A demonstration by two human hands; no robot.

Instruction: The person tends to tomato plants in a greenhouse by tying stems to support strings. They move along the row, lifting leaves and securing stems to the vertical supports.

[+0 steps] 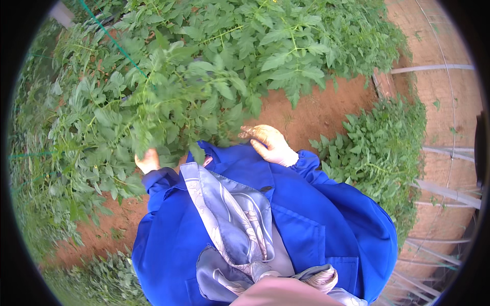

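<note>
My left hand (148, 161) reaches in among the leaves of a tomato plant (153, 103). Foliage covers its fingers, so any grip there is hidden. Over the front of my blue jacket (302, 206) is my right hand (270, 144), seemingly in a pale glove with brown-stained fingers. Its thumb stands apart from the fingers, and nothing shows between them. The fingertips point left, towards the lower leaves of the plant. A green string (115, 42) runs from the upper left down to the plant's top, which is slightly blurred.
Dense tomato plants (237, 34) fill the far side. Another row (375, 153) grows at right, and more foliage (95, 281) lies lower left. Reddish soil (314, 111) shows between rows. Metal bars (448, 191) and a wire (451, 99) line the right side. A patterned scarf (237, 214) hangs over my chest.
</note>
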